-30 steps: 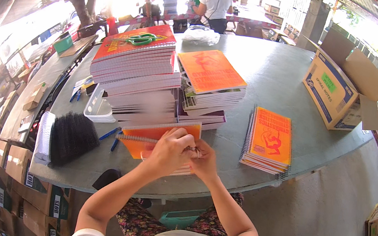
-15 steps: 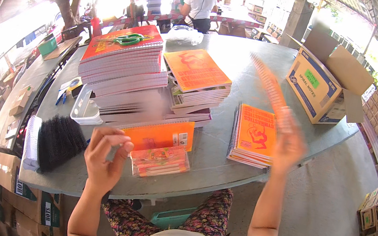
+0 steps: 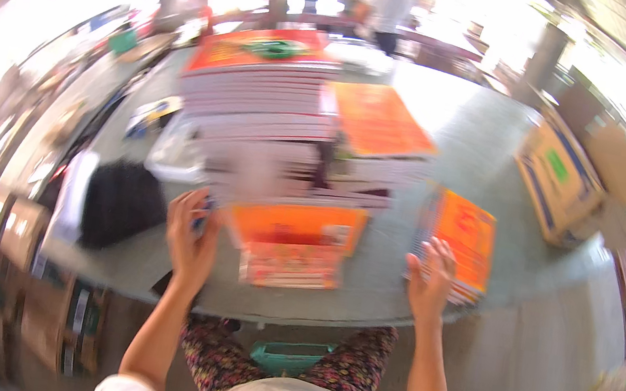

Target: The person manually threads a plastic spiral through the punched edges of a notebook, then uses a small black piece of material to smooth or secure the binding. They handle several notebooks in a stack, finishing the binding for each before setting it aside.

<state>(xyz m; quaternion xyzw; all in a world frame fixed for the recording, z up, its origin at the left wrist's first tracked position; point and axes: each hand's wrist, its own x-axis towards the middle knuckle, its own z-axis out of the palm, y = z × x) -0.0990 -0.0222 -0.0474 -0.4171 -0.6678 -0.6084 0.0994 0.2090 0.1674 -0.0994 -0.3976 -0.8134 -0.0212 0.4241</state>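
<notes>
My left hand is near the table's front edge with its fingers curled around a small blue object, too blurred to name. Just right of it lies an orange spiral notebook, with a clear pack of orange pencil-like sticks along its near side. My right hand holds nothing; its fingers are apart at the left spiral edge of a small stack of orange spiral notebooks.
Tall stacks of notebooks stand behind, with green-handled scissors on top. A white plastic tray and black mesh material lie left. An open carton sits far right. Another person stands beyond the table.
My right hand has let go of the orange notebook it was swinging above the right stack and has come down beside that stack. The view has shifted left, blurring the scene.
</notes>
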